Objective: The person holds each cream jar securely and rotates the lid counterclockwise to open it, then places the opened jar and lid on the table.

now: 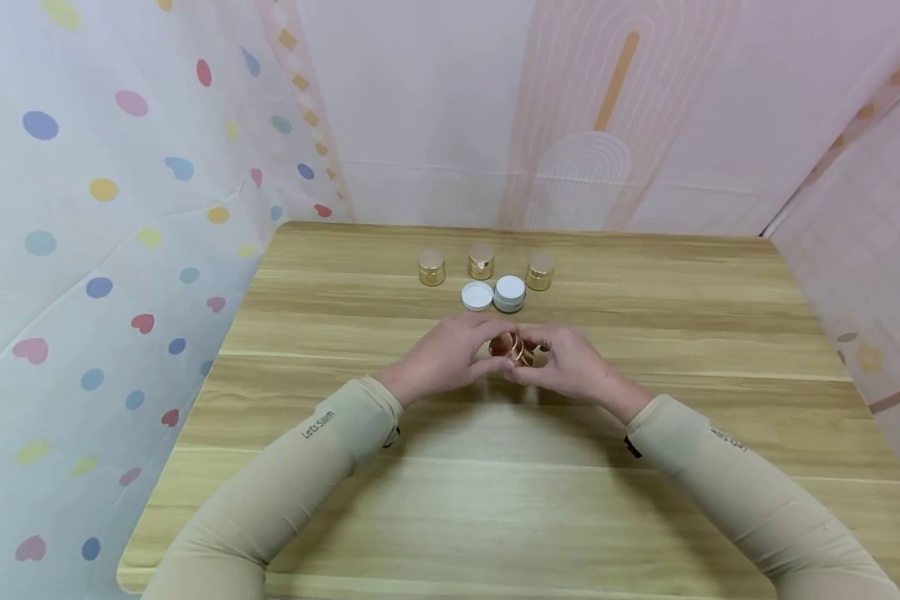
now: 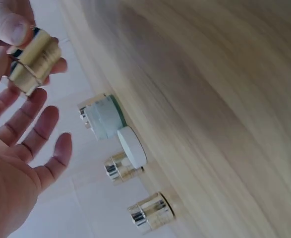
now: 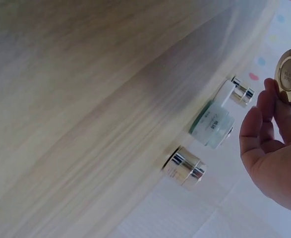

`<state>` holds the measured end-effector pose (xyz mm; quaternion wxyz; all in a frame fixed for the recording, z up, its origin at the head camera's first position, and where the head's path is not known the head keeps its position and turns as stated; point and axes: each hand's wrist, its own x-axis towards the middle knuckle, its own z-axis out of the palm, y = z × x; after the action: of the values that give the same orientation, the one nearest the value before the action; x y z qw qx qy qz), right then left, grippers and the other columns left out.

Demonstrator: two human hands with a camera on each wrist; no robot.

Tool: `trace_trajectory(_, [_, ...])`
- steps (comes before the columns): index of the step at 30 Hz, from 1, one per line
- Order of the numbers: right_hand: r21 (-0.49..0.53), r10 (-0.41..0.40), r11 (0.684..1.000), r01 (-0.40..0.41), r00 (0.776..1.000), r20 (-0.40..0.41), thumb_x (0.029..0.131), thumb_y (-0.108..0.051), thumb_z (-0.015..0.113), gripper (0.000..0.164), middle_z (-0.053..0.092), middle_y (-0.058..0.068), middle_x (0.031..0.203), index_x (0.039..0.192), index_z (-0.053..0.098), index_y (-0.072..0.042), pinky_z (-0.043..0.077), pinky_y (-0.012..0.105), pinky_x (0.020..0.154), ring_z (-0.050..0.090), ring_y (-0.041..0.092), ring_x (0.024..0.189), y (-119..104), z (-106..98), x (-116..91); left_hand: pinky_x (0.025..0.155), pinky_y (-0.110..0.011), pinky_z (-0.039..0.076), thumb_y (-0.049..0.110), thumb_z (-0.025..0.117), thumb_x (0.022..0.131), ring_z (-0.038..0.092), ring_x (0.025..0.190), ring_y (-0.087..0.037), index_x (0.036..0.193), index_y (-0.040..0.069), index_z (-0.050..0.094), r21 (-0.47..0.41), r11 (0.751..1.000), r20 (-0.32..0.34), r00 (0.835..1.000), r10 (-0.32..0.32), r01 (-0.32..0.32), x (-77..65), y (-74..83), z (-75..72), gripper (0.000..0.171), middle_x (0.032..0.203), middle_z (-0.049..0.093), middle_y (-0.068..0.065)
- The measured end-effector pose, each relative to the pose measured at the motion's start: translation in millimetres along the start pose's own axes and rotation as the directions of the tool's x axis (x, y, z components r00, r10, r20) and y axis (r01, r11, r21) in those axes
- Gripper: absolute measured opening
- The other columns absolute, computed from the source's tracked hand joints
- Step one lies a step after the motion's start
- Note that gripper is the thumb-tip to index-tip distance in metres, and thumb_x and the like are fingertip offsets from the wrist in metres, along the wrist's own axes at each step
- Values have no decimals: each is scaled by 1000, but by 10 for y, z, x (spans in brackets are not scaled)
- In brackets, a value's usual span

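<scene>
Gold jar [image 2: 38, 60] in hands [image 1: 453, 354], sleeve [image 1: 292, 475] reading "Let's Slim"

Place: a cloth-sided nook; whether in a home or a studio, cannot tell
Table [image 1: 465, 500]: wood-grain top, centre to six o'clock
Dotted hanging [image 1: 112, 258]: ten o'clock, coloured spots and hearts
Arch-print hanging [image 1: 457, 108]: twelve o'clock, pale pink, behind the far edge
Flowered hanging [image 1: 855, 258]: two o'clock, pink

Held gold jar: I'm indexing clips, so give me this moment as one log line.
left hand: holds gold jar | right hand: holds same jar | white lid: beside pale jar
</scene>
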<state>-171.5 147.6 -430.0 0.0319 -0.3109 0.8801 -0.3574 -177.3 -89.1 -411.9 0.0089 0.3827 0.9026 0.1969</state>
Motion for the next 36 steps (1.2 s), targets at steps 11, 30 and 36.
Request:
trace_trajectory(11, [-27, 32, 999, -32, 999, -4, 92, -26, 85, 46, 79, 11, 120, 134, 75, -10, 56, 44, 89, 68, 26, 107, -58, 4, -26, 114, -51, 48, 40, 63, 108, 59, 131, -21, 151, 17, 54, 8, 997, 7, 997, 76, -76, -8, -19, 42, 50, 142, 63, -6])
trace_trajectory(30, [-58, 116, 991, -122, 989, -95, 81, -26, 95, 61, 77, 13, 131, 136, 74, -9, 55, 54, 108, 71, 35, 123, -35, -57, -12, 123, -58, 39, 25, 78, 99, 53, 146, -29, 158, 23, 53, 111, 992, -39, 997, 64, -60, -6, 69, -83, 64, 157, 61, 1])
trace_trajectory(36, [-76, 113, 990, -119, 991, -75, 80, -29, 96, 61, 79, 10, 128, 135, 75, -12, 56, 49, 99, 66, 31, 114, -48, -44, -23, 121, -60, 40, 20, 79, 98, 58, 141, -28, 150, 25, 62, 184, 976, -49, 991, 127, -116, -7, 65, -85, 55, 150, 66, 4])
